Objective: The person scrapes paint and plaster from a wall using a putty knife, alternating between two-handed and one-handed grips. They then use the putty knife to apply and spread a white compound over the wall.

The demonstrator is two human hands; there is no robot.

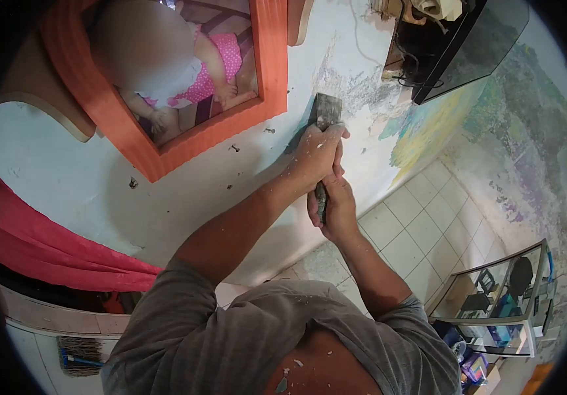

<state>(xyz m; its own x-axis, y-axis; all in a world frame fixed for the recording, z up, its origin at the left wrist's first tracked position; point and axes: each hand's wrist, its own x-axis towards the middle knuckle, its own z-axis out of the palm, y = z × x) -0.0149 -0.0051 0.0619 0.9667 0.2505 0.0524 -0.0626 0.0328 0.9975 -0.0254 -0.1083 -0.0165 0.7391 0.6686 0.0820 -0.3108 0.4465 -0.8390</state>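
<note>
Both fists are wrapped around a grey, worn scraper. Its flat, broad blade points up at the wall, beside a patch of peeling grey paint; whether the edge touches cannot be told. My left hand is closed high on the tool, just below the blade. Lower down, my right hand grips the handle, part of which shows between the fingers. Pale flakes lie on my forearms, shirt and chest.
An orange-framed picture hangs at upper left, near several screws in the wall. A dark screen and cables jut out at upper right. Below are a tiled floor, glass-sided shelf, red cloth and broom.
</note>
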